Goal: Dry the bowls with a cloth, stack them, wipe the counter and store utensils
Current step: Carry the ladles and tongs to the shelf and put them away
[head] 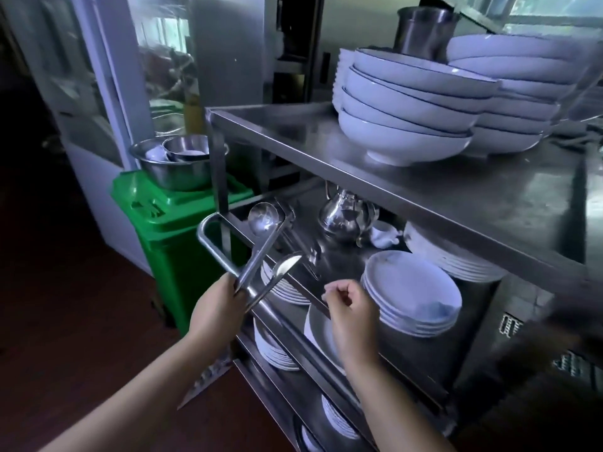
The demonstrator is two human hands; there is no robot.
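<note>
My left hand (219,305) grips the handles of two steel ladles (263,220) at the left end of the steel cart, their bowls pointing up over the middle shelf. My right hand (350,308) hovers at the front rail of that shelf, fingers curled and pinched, with nothing clearly in it. Two stacks of white bowls (404,106) stand on the cart's top (293,141). No cloth is in view.
The middle shelf holds a steel teapot (342,216) and stacks of white plates (411,291). More plates (274,347) sit on lower shelves. A green bin (169,239) with nested steel bowls (176,164) on its lid stands left of the cart. A steel canister (424,31) is behind the bowls.
</note>
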